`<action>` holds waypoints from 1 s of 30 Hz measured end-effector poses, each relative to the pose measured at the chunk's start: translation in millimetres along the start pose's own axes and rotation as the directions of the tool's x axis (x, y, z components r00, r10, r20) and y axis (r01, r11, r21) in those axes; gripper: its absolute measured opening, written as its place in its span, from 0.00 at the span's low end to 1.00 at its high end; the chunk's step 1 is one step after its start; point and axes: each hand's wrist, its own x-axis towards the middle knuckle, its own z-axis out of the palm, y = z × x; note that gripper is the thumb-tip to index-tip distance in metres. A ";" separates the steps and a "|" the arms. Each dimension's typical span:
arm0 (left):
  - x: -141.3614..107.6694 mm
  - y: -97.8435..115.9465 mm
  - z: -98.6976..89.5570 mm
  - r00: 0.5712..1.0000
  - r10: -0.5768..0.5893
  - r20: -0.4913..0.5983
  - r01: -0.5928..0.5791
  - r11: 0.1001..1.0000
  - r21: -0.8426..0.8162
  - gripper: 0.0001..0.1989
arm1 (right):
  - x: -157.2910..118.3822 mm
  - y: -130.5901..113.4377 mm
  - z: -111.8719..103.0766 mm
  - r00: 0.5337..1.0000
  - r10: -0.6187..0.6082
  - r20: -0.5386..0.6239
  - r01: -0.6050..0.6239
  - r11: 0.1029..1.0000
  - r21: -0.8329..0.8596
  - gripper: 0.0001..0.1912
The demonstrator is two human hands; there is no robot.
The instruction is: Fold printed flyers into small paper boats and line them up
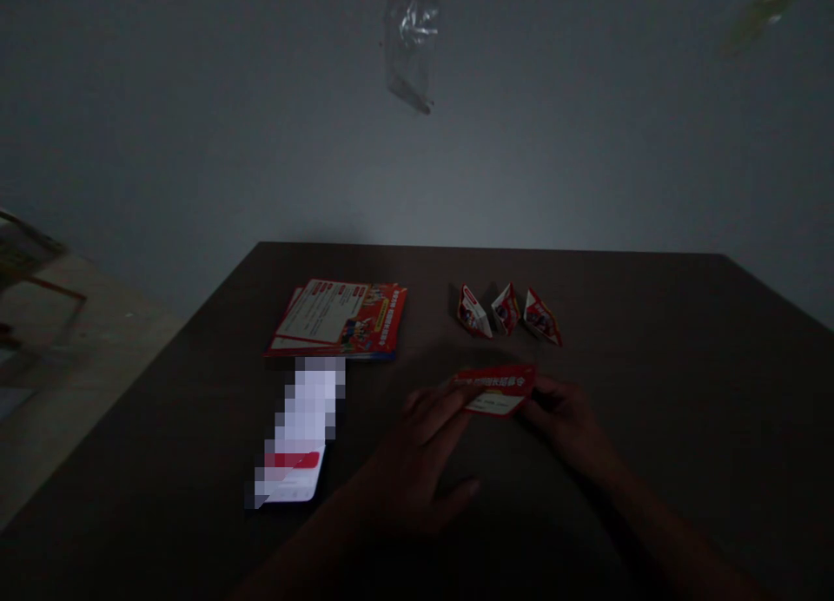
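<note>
A red and white printed leaflet (pixel 500 399), partly folded, is between my hands over the dark table. My right hand (pixel 565 417) pinches its right edge, with the thumb and fingers closed on the paper. Across its left side lie the stretched fingers of my left hand (pixel 426 458); the left thumb stands well apart and touches no paper. Beyond my hands, three small folded paper pieces stand in a row: a left one (pixel 473 312), a middle one (pixel 506 310) and a right one (pixel 542 317). They carry the same red and white print.
A stack of flat leaflets (pixel 326 316) lies at the left of the table (pixel 651 323). Nearer to me is a lit phone (pixel 293 479), its screen partly blurred. A pale wall (pixel 521 149) rises behind the table, with a clear plastic bag (pixel 412 49) on it.
</note>
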 end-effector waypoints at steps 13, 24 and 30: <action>-1.9 -4.3 4.3 0.996 -0.087 0.000 0.087 0.995 -0.054 0.38 | -2.2 4.5 0.7 0.983 -0.071 -0.166 0.076 0.997 0.022 0.07; -2.6 -17.9 18.7 0.929 -0.212 -0.303 0.216 0.976 -0.019 0.26 | -3.5 4.8 1.6 0.956 -0.038 -0.292 0.046 0.999 0.022 0.09; -2.6 -23.1 20.9 0.901 -0.228 -0.369 0.267 0.962 0.057 0.27 | -3.8 7.1 4.3 0.966 0.028 -0.258 -0.040 0.998 -0.042 0.15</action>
